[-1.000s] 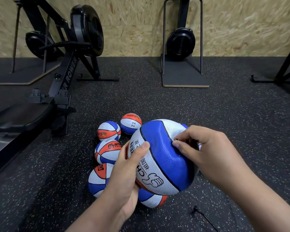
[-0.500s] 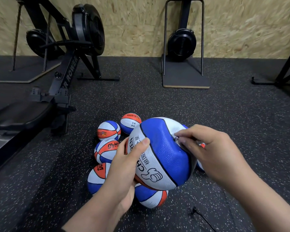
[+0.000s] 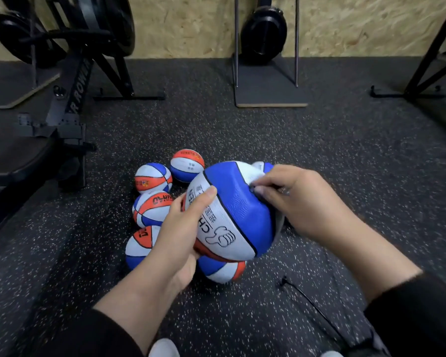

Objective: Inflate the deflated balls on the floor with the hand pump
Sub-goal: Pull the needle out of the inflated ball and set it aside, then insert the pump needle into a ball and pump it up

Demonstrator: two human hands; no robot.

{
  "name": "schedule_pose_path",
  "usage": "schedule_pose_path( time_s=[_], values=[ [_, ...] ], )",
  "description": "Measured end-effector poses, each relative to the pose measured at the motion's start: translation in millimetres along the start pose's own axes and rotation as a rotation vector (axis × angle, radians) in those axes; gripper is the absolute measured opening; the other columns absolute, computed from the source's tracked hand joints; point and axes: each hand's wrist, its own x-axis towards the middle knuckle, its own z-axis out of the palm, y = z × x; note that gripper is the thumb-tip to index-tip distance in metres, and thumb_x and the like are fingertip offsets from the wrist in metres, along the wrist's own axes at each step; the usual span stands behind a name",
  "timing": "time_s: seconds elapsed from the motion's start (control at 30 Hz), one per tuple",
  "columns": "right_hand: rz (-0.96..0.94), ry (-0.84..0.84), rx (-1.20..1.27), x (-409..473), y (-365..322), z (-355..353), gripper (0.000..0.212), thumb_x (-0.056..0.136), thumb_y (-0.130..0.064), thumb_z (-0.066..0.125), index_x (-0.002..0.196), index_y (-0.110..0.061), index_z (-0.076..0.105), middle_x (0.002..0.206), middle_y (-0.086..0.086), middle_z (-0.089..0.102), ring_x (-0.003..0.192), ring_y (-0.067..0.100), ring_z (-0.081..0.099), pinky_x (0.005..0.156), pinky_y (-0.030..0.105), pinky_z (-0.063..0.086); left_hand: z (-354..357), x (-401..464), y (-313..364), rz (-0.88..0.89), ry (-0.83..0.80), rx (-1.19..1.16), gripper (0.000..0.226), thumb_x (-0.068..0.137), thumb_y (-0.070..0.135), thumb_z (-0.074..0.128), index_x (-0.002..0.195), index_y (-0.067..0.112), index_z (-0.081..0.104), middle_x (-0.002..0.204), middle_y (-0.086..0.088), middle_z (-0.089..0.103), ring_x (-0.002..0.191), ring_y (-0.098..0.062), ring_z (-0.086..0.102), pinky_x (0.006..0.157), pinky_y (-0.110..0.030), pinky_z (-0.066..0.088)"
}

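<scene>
Since the earlier frames the view has dipped and drawn closer, and the right hand [image 3: 304,202] has pressed deeper into the held ball [image 3: 232,215], whose blue panel now caves into a fold under the fingertips.

The held ball is blue and white with a red band, clearly soft, and is raised above the cluster of balls on the speckled floor [image 3: 345,163]. Its blue panel faces up toward the camera, running from upper left to lower right. The white panel with black lettering and a thumbs-up drawing faces the left hand [image 3: 180,228].

The left hand cups the ball from its near-left side, thumb laid straight across the white panel and the other fingers hidden beneath. The right hand's fingers are curled together, pinching something small at the ball's upper right; what they pinch is too blurred to tell.

Five smaller red, white and blue balls [image 3: 153,177] lie on the floor under and to the left of the held one, touching or nearly touching. A thin black cord [image 3: 309,302] trails across the floor near the right forearm. A rowing machine [image 3: 72,104] stands toward the left edge of the floor, against the chipboard wall [image 3: 191,27].
</scene>
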Motion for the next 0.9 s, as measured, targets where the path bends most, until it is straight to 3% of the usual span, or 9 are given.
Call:
schedule_pose_path(
  time_s=[0.1,0.17,0.23,0.3,0.4,0.5,0.73,0.83,0.9],
  values=[
    [0.069,0.129,0.032,-2,18,-9,0.014,0.097,-0.027,0.066,0.105,-0.027,0.077,0.084,-0.026,0.065,0.083,-0.009,0.059,0.078,0.010,0.040,6,12,-19,-0.064,0.009,0.062,0.041,0.089,0.047,0.074,0.126,0.033,0.065,0.110,0.006,0.080,0.096,-0.019,0.078,0.082,-0.045,0.062],
    [0.145,0.181,0.070,-2,35,-23,0.013,0.098,-0.029,0.063,0.096,-0.029,0.076,0.074,-0.026,0.066,0.073,-0.007,0.059,0.071,0.014,0.043,11,19,-37,-0.140,0.046,0.103,0.052,0.081,0.053,0.080,0.127,0.036,0.062,0.112,0.006,0.079,0.097,-0.022,0.078,0.086,-0.052,0.061],
    [0.214,0.075,-0.006,-3,60,-32,0.018,0.099,-0.034,0.061,0.088,-0.028,0.074,0.073,-0.016,0.069,0.066,0.002,0.059,0.066,0.024,0.046,16,24,-60,-0.227,0.074,0.144,0.056,0.078,0.057,0.082,0.126,0.038,0.061,0.111,0.007,0.079,0.097,-0.024,0.077,0.082,-0.052,0.061],
    [0.285,-0.146,-0.137,-9,96,-31,0.018,0.099,-0.037,0.062,0.095,-0.025,0.075,0.082,-0.008,0.072,0.078,0.015,0.066,0.072,0.030,0.050,21,29,-85,-0.309,0.092,0.143,0.054,0.079,0.057,0.082,0.126,0.038,0.062,0.109,0.006,0.079,0.096,-0.025,0.077,0.072,-0.046,0.061],
    [0.408,-0.493,-0.299,-32,158,-13,0.020,0.098,-0.044,0.061,0.107,-0.029,0.072,0.099,-0.010,0.071,0.089,0.014,0.065,0.079,0.027,0.047,28,35,-130,-0.418,0.097,0.135,0.067,0.071,0.063,0.085,0.130,0.040,0.062,0.113,0.004,0.079,0.099,-0.028,0.077,0.073,-0.054,0.062],
    [0.485,-0.693,-0.357,-57,221,20,0.030,0.099,-0.046,0.059,0.115,-0.024,0.070,0.113,-0.006,0.070,0.099,0.017,0.065,0.090,0.033,0.052,32,40,-179,-0.523,0.154,0.132,0.068,0.071,0.064,0.085,0.130,0.042,0.060,0.116,0.004,0.077,0.100,-0.029,0.076,0.071,-0.053,0.062],
    [0.634,-0.731,-0.273,-106,340,135,0.025,0.100,-0.028,0.054,0.119,-0.013,0.060,0.112,0.005,0.068,0.101,0.029,0.064,0.082,0.034,0.052,30,57,-264,-0.672,0.216,0.185,0.065,0.070,0.061,0.086,0.128,0.040,0.063,0.113,0.003,0.078,0.101,-0.031,0.076,0.080,-0.060,0.061],
    [0.689,-0.762,-0.206,-124,372,178,0.042,0.101,-0.030,0.055,0.137,-0.012,0.047,0.123,0.013,0.067,0.111,0.034,0.064,0.082,0.034,0.048,31,68,-285,-0.722,0.256,0.216,0.066,0.073,0.061,0.085,0.129,0.039,0.059,0.115,0.003,0.077,0.100,-0.029,0.075,0.073,-0.047,0.062],
    [0.736,-0.746,-0.178,-131,388,195,0.060,0.100,-0.035,0.059,0.150,-0.012,0.034,0.134,0.014,0.063,0.118,0.033,0.062,0.092,0.035,0.049,34,77,-295,-0.749,0.263,0.236,0.070,0.073,0.062,0.084,0.132,0.039,0.055,0.117,0.002,0.075,0.101,-0.029,0.074,0.074,-0.045,0.060]
  ],
)
